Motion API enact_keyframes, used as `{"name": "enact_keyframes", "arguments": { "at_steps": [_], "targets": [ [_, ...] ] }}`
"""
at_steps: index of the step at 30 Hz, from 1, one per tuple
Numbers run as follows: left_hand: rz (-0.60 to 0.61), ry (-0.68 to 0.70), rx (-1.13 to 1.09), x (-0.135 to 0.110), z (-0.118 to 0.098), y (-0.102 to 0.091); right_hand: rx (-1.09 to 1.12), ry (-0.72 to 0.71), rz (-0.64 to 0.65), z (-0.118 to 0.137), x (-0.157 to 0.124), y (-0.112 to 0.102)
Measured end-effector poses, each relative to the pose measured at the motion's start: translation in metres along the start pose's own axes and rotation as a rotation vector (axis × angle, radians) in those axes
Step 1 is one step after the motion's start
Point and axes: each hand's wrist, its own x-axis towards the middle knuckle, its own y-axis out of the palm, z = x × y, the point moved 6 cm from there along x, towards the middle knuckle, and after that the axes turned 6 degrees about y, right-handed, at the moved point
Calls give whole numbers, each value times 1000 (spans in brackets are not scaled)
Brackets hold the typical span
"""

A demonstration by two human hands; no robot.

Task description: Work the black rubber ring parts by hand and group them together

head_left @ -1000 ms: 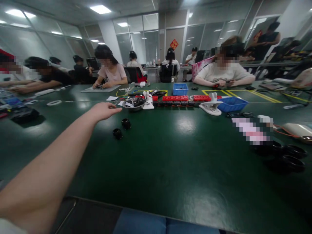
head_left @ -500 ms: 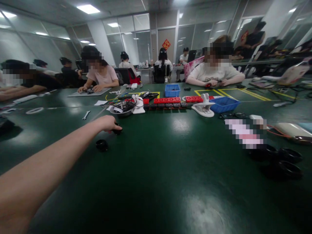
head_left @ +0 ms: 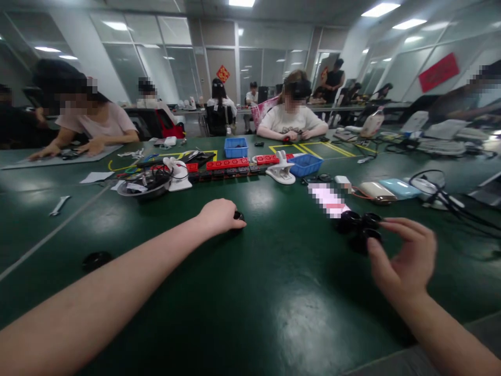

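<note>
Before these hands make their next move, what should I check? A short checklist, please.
1. Left hand closed around a small black part: ok.
2. Right hand firmly gripping the front part of the black cluster: cannot tell; it reaches the edge, but the grip is unclear.
3. Lone black part clear of the left forearm: cannot tell; they meet in this view.
4. Wrench away from both hands: ok.
5. Metal bowl apart from the left hand: ok.
</note>
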Motion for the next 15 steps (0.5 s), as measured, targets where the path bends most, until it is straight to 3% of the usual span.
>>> {"name": "enact_keyframes", "arguments": {
  "at_steps": [2,5,7,11,15],
  "targets": [
    [-39,65,-14,-11,-25,1,45,-75,142,33,-1,15],
    [-80,122,-34,-37,-56,4,218,-152,522,82,-15,49],
    [-99,137,-49,-59,-70,7,349,-174,706,109,-27,67],
    [-117,99,-110,-93,-77,32,569,-247,798,143,-41,87],
    [-218,85,-493,-102,-62,64,643,-318,826,152,-48,100]
  ]
}}
